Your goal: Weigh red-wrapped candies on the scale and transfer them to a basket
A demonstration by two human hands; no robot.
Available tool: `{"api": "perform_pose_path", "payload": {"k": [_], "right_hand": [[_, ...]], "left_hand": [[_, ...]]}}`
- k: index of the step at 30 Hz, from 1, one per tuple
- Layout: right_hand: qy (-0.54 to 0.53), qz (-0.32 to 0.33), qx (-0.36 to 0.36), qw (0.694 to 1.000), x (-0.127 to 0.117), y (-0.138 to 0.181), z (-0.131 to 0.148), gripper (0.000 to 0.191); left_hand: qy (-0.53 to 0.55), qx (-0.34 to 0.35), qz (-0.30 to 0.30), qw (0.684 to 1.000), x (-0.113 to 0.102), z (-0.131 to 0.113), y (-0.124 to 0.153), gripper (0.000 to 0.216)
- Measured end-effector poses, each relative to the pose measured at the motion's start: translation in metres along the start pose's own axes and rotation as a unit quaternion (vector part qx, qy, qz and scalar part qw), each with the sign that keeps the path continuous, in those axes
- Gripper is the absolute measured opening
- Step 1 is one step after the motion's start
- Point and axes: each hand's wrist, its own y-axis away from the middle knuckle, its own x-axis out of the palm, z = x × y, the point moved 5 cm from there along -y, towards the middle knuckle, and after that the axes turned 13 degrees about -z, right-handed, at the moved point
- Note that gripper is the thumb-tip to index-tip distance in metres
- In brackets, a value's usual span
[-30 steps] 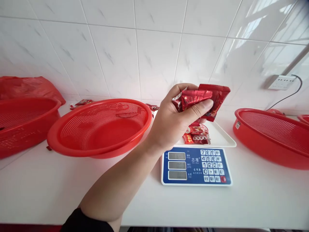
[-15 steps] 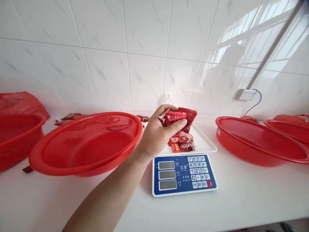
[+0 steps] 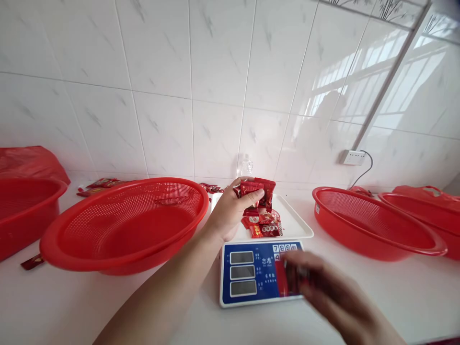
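My left hand (image 3: 235,203) is closed around several red snack packets (image 3: 264,189), held above the white tray (image 3: 296,218) of a weighing scale. Below them, more red packets (image 3: 264,225) lie on the tray. Over the keypad of the scale's blue panel (image 3: 247,273), my right hand (image 3: 323,280) is smeared by motion, its fingers closed on a red packet (image 3: 283,278). Part of the keypad is hidden behind that hand and packet.
A red perforated basket (image 3: 125,225) stands left of the scale, and another red basket (image 3: 373,225) stands to its right. A clear bottle (image 3: 246,165) is by the tiled wall. A power socket (image 3: 352,157) with a cable sits on the wall at right.
My right hand has come into view from the lower right with a red packet. My left hand still grips its packets over the tray. The camera view has shifted slightly.
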Motion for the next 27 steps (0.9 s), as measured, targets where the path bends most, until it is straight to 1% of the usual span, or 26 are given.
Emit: {"api": "perform_pose_path", "payload": {"k": [1,2,3,4,5,6,8,10,12,14,17,20,22,23,25,27], "right_hand": [[-0.022,-0.055,-0.039,0.997,-0.006,-0.018,0.011,0.035],[-0.07,-0.163,-0.107,0.978,-0.015,-0.035,0.024,0.035],[-0.102,-0.237,-0.178,0.95,-0.019,-0.051,0.037,0.036],[-0.116,-0.279,-0.231,0.925,-0.016,-0.066,0.048,0.036],[-0.115,-0.298,-0.271,0.908,-0.01,-0.081,0.058,0.036],[-0.105,-0.295,-0.295,0.903,-0.001,-0.096,0.065,0.039],[-0.076,-0.273,-0.313,0.907,0.018,-0.121,0.073,0.044],[-0.062,-0.259,-0.305,0.914,0.033,-0.136,0.072,0.047],[-0.069,-0.262,-0.284,0.92,0.038,-0.143,0.065,0.048],[-0.074,-0.258,-0.262,0.927,0.038,-0.146,0.056,0.048],[-0.06,-0.229,-0.237,0.942,0.033,-0.148,0.048,0.049],[-0.034,-0.189,-0.228,0.955,0.025,-0.148,0.048,0.046],[-0.029,-0.139,-0.222,0.965,0.021,-0.148,0.05,0.047],[-0.041,-0.108,-0.214,0.97,0.021,-0.148,0.051,0.05],[-0.098,-0.058,-0.189,0.975,0.018,-0.148,0.05,0.057],[-0.164,-0.046,-0.162,0.972,0.014,-0.149,0.048,0.058]], "left_hand": [[0.016,-0.01,-0.008,1.0,0.0,-0.001,0.001,0.024],[0.031,-0.017,-0.018,0.999,0.0,-0.002,0.002,0.024],[0.047,-0.02,-0.028,0.998,0.0,-0.003,0.003,0.024],[0.063,-0.019,-0.036,0.997,-0.001,-0.005,0.004,0.025],[0.077,-0.017,-0.041,0.996,-0.002,-0.007,0.004,0.025],[0.091,-0.011,-0.044,0.995,-0.003,-0.008,0.005,0.026],[0.115,0.002,-0.051,0.992,-0.006,-0.011,0.004,0.027],[0.129,0.011,-0.058,0.99,-0.01,-0.012,0.002,0.027],[0.13,0.02,-0.057,0.99,-0.012,-0.011,0.0,0.028],[0.118,0.033,-0.056,0.991,-0.013,-0.008,-0.001,0.03],[0.084,0.059,-0.065,0.993,-0.012,-0.003,-0.005,0.033],[0.054,0.078,-0.091,0.991,-0.012,0.001,-0.009,0.029],[0.04,0.092,-0.123,0.987,-0.016,0.001,-0.012,0.022],[0.032,0.099,-0.137,0.985,-0.018,0.0,-0.013,0.02],[0.011,0.115,-0.151,0.982,-0.02,-0.004,-0.014,0.018],[-0.011,0.122,-0.144,0.982,-0.019,-0.007,-0.012,0.018]]}}
